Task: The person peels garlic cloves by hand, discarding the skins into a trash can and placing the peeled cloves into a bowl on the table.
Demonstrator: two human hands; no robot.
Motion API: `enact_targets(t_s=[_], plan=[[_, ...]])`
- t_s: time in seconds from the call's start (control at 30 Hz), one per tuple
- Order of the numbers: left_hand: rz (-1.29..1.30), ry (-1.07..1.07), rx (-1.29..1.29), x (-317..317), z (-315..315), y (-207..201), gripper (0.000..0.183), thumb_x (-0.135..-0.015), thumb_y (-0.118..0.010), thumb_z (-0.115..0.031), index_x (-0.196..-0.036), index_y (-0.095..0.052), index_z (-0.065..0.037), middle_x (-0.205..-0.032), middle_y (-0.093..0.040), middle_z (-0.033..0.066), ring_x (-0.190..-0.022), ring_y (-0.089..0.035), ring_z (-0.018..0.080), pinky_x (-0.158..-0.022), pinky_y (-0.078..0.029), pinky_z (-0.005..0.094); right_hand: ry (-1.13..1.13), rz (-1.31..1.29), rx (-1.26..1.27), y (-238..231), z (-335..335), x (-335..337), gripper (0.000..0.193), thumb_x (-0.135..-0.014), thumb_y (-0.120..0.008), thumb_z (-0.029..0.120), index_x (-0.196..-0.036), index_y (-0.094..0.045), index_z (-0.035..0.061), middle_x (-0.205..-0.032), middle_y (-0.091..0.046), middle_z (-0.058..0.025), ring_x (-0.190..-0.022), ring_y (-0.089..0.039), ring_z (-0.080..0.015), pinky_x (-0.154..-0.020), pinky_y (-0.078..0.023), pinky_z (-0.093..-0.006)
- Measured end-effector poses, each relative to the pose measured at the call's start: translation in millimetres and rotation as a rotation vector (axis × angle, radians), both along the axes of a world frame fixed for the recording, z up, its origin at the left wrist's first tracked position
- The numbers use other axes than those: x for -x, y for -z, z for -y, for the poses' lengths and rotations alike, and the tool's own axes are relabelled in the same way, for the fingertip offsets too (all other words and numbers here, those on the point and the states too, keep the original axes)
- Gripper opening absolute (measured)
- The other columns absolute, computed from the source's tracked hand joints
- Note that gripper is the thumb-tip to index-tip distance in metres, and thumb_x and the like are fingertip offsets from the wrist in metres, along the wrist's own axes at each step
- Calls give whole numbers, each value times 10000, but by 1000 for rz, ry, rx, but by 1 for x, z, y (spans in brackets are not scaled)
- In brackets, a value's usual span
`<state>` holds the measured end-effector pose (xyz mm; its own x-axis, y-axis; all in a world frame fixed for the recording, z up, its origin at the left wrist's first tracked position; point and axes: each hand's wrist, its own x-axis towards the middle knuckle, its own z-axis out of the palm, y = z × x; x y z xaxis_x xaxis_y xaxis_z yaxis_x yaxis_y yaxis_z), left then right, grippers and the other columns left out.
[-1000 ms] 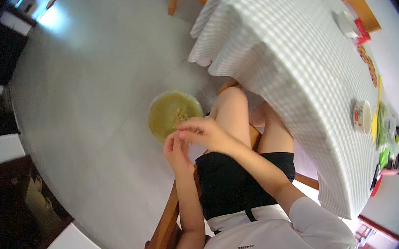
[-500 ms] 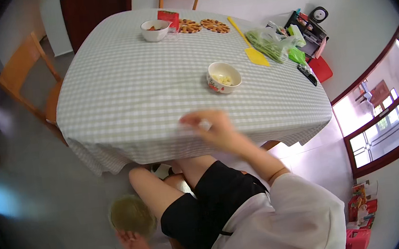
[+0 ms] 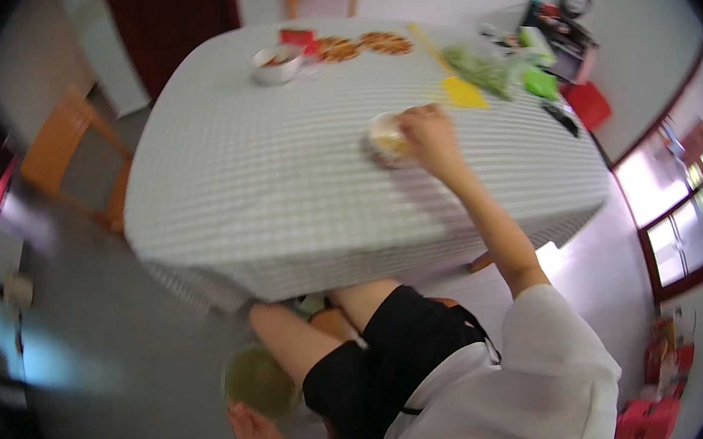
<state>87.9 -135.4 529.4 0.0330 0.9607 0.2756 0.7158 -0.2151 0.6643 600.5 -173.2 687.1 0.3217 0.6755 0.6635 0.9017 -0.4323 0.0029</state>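
On the table stands a white bowl (image 3: 385, 146) with a red pattern outside and small pale pieces inside. My right hand (image 3: 431, 136) is at its right rim, fingers curled together and covering part of it. Blur hides what those fingers hold, if anything, and whether they touch the rim. Low on the left, beside my thigh, my left hand (image 3: 256, 431) hangs with fingers loosely bent and apart. It is at the near edge of a round, olive-green container (image 3: 259, 385) on the floor. I see nothing plainly in that hand.
The table wears a checked cloth (image 3: 261, 177). Farther back are another white bowl (image 3: 274, 72), a red packet (image 3: 299, 38) and two patterned round mats (image 3: 339, 48). At the right lie a yellow flyswatter (image 3: 465, 93), bagged green vegetables (image 3: 480, 69) and a black object (image 3: 560, 119).
My right hand has moved from the table's front edge up to the bowl's right rim. My left hand stays by the container. The whole view has shifted slightly.
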Motion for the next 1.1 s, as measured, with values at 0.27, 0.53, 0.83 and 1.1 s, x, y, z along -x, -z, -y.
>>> enact_targets(t_s=[0.27, 0.53, 0.83, 1.1], plan=[[1278, -120, 391, -57, -16, -44, 269, -824, -539, -101, -1051, -470, 26, -975, -560, 164, -846, -573, 226, -790, -459, 305, -796, -1032, -16, 28, -9, 201, 109, -775, -538, 43, -863, -588, 2, -815, -605, -102, -699, -564, -233, -652, -440, -311], [1314, -168, 196, -45, -10, -47, 126, -789, -554, -6, -909, -579, 21, -972, -571, 115, -851, -559, 174, -748, -446, 254, -1221, -1691, 362, 98, -77, 349, 200, -722, -659, 113, -873, -562, 25, -715, -582, -38, -647, -550, -103, -554, -430, -226], [1402, -268, 232, -23, -4, -32, 123, -766, -574, 23, -885, -603, 25, -875, -567, 76, -796, -540, 131, -688, -439, 217, -1196, -1612, 472, 110, -81, 372, 127, -717, -642, 77, -793, -568, 7, -726, -593, -80, -653, -582, -151, -574, -456, -266], [871, -309, 57, -27, -11, -32, 112, -793, -548, -3, -880, -608, 35, -833, -601, 85, -706, -547, 124, -634, -442, 223, -1176, -1326, 455, 110, -85, 374, 100, -731, -597, 61, -806, -571, 1, -724, -595, -134, -666, -600, -261, -569, -468, -311]])
